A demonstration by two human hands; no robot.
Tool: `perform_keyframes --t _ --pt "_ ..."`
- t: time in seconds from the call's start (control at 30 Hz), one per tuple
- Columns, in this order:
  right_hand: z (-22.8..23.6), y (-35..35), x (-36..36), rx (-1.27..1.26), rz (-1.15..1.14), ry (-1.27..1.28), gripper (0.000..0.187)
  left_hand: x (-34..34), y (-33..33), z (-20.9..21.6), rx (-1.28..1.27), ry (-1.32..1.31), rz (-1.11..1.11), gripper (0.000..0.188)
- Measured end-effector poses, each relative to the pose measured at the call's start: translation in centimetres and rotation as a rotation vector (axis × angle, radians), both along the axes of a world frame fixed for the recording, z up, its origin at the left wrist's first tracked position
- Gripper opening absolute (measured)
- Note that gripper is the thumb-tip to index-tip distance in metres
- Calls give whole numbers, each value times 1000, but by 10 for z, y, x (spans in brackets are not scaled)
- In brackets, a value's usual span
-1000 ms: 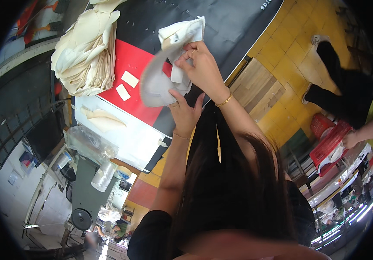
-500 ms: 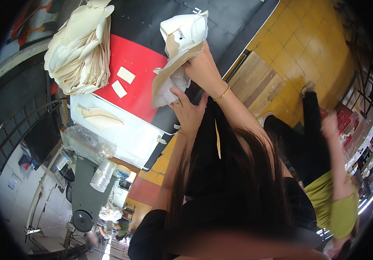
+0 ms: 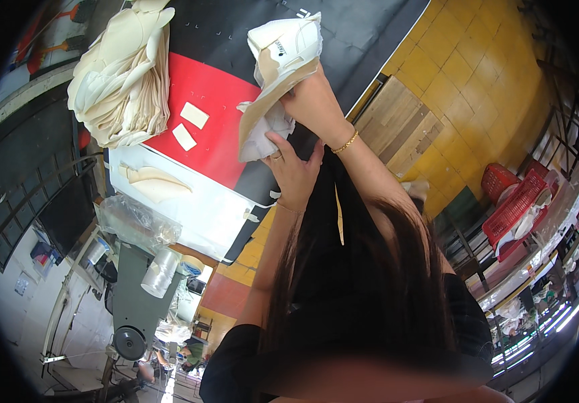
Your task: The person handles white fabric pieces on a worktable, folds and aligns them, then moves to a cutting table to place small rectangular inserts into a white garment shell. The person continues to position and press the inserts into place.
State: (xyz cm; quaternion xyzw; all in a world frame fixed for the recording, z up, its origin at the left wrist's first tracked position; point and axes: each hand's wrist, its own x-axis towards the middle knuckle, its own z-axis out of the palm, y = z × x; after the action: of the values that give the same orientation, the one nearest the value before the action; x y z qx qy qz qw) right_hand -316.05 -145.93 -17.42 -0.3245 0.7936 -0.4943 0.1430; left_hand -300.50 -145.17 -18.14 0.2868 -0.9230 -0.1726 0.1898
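A white-and-tan stitched shoe upper (image 3: 289, 50) is held up over the table, with a small dark print on its white side and a tan inner layer along its edge. My right hand (image 3: 315, 107) grips it from the right, the fingertips hidden in its folds. At its lower end my left hand (image 3: 293, 171) holds the loose white lining with the fingers, the thumb standing apart. Two small cream rectangular pieces, one of them a cream piece (image 3: 194, 115), lie left of the upper on a red sheet (image 3: 212, 84).
A tall stack of cream cut pieces (image 3: 125, 74) stands at the table's far left. Nearer lies a loose cream piece (image 3: 155, 183) on a white surface. A grey-green machine (image 3: 131, 289) with a plastic-wrapped roll (image 3: 159, 272) is at lower left. Red baskets (image 3: 514, 211) stand at the right.
The person in the yellow-green top on the right has left the view, uncovering the red baskets. My hands and the shoe upper have barely moved.
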Motion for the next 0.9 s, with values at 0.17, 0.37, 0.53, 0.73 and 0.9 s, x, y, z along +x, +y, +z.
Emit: perform_keyframes --t 0.17,0.37,0.53,0.73,0.9 --pt "-2 -1 0 1 2 14 13 1 0 -2 14 -8 -9 116" --pt "-2 -2 2 3 -5 45 11 -1 0 -1 31 -6 -2 117" --pt "-2 -1 3 -4 -17 74 11 0 -1 -2 35 1 -17 117" --pt "-1 0 4 18 -14 116 14 2 -3 -4 53 -18 -53 124" --pt "1 3 7 39 -1 173 22 2 -3 -3 62 -19 -59 124"
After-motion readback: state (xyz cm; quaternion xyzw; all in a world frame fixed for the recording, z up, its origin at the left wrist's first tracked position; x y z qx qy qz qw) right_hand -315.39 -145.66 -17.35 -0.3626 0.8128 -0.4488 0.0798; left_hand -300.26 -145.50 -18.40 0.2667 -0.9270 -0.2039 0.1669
